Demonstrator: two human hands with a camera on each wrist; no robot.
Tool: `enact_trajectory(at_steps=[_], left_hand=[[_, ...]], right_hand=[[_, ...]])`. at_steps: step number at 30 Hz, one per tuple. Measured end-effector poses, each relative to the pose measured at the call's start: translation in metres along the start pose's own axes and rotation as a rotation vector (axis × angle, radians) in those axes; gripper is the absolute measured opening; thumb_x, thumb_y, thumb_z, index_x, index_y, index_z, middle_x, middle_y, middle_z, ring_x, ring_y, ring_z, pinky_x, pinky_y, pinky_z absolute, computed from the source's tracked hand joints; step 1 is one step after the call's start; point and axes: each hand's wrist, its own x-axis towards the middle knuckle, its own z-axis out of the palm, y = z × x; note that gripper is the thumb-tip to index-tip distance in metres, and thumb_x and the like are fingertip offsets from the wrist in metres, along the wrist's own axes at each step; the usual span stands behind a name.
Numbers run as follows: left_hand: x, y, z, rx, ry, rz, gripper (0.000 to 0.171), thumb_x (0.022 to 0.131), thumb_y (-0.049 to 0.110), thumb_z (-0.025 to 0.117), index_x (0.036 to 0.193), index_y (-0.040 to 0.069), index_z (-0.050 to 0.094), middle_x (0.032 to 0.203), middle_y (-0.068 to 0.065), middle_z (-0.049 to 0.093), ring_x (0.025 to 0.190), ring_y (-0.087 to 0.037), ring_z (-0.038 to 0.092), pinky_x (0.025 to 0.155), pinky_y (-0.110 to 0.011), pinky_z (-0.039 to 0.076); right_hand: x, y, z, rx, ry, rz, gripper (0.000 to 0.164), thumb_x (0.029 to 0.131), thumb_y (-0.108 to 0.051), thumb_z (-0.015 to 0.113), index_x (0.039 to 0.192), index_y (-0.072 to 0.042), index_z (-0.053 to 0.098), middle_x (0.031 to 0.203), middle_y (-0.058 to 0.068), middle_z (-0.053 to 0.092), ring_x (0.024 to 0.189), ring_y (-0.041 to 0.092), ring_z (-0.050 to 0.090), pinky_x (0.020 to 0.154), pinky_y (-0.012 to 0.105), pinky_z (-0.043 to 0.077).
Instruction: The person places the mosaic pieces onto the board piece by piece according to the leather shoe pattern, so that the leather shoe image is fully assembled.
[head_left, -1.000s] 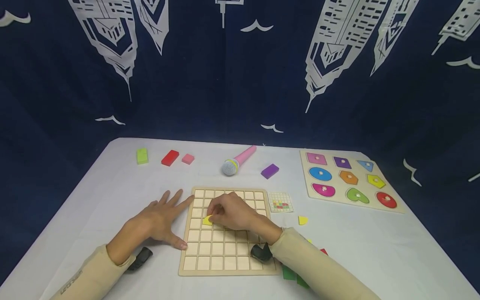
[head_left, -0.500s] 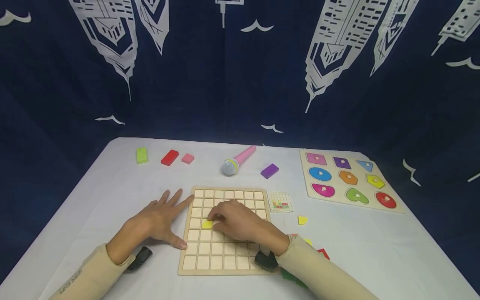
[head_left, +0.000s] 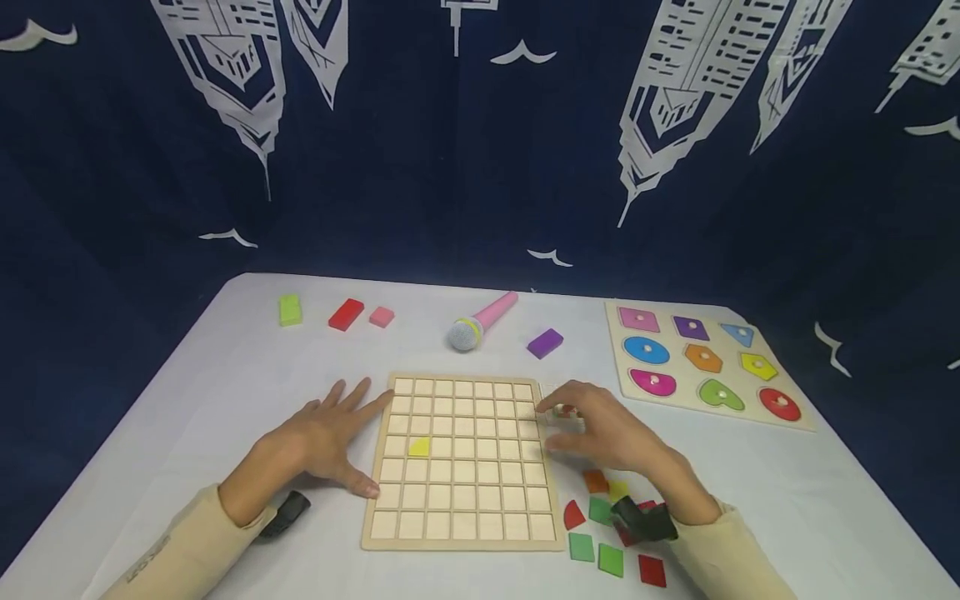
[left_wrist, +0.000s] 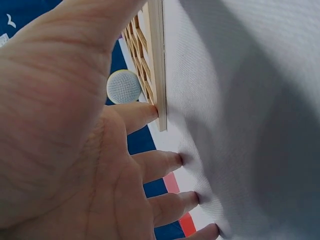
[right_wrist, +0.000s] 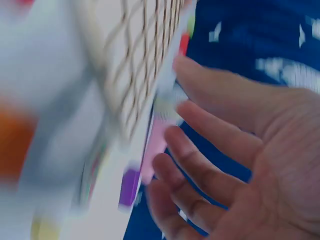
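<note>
The yellow quarter-round tile lies in the wooden grid board, four rows down and second from the left; it looks light, hard and not easy to break, so a pinch by its edges, maybe at the round side, should work best. The left hand has its fingers spread wide, touching the board's left edge, and the right hand has loosely bent fingers, apart from the thumb, holding nothing, beside the board's right edge. The board looks stiff and light too, so it might slide, and its rim seems the best place to hold.

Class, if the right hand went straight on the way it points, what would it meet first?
The right hand would probably meet the wooden board first, at its right edge; the hand's height is unclear, so it might pass over instead.
</note>
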Motion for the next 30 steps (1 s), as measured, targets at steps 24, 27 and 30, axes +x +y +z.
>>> enact_trajectory(at_steps=[24, 27, 30], left_hand=[[-0.001, 0.001, 0.001, -0.004, 0.014, -0.005, 0.129, 0.053, 0.057, 0.092, 0.158, 0.017, 0.029, 0.164, -0.024, 0.018, 0.148, -0.054, 0.011, 0.112, -0.071, 0.021], [-0.001, 0.001, 0.0, -0.012, 0.01, -0.003, 0.129, 0.054, 0.058, 0.092, 0.159, 0.018, 0.028, 0.164, -0.024, 0.016, 0.149, -0.054, 0.009, 0.113, -0.07, 0.02], [0.0, 0.001, -0.001, -0.015, 0.011, 0.004, 0.13, 0.054, 0.058, 0.092, 0.159, 0.018, 0.027, 0.165, -0.024, 0.015, 0.149, -0.054, 0.008, 0.112, -0.071, 0.019]], right_hand=[[-0.022, 0.068, -0.017, 0.009, -0.093, 0.276, 0.026, 0.077, -0.015, 0.086, 0.096, -0.013, 0.069, 0.083, -0.001, 0.06, 0.081, 0.017, 0.052, 0.07, 0.026, 0.048], [-0.022, 0.068, -0.018, -0.017, -0.07, 0.278, 0.025, 0.076, -0.02, 0.087, 0.095, -0.013, 0.071, 0.08, -0.003, 0.061, 0.077, 0.015, 0.053, 0.067, 0.024, 0.048], [-0.023, 0.067, -0.02, -0.052, -0.056, 0.261, 0.023, 0.078, -0.021, 0.086, 0.096, -0.011, 0.075, 0.081, -0.004, 0.066, 0.076, 0.014, 0.055, 0.066, 0.024, 0.049]])
